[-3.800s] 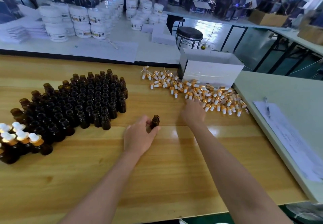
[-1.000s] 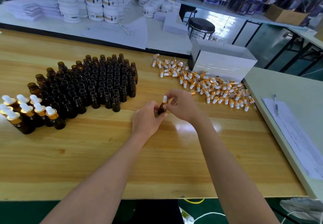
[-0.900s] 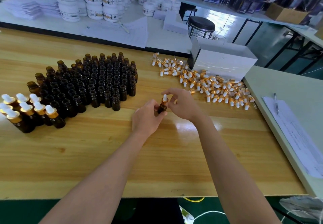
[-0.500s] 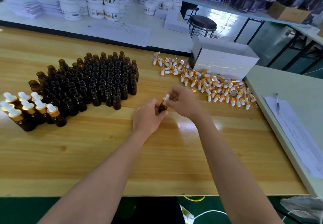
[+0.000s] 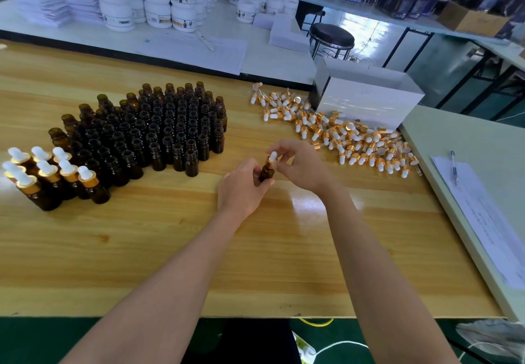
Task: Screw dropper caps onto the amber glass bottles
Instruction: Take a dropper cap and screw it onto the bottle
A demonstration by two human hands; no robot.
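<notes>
My left hand grips a small amber bottle just above the wooden table, near its middle. A dropper cap with a white bulb and gold collar sits on the bottle's neck, and my right hand pinches it with the fingertips. Several open amber bottles stand packed together at the left. Several capped bottles stand at the far left. A pile of loose dropper caps lies at the right.
A white box stands behind the cap pile. A pale side table at the right carries papers and a pen. White jars fill the bench behind, with a stool beyond.
My right hand fetched a cap from the pile and brought it to the bottle in my left hand. Over the last second its fingers have shifted slightly around the cap.
</notes>
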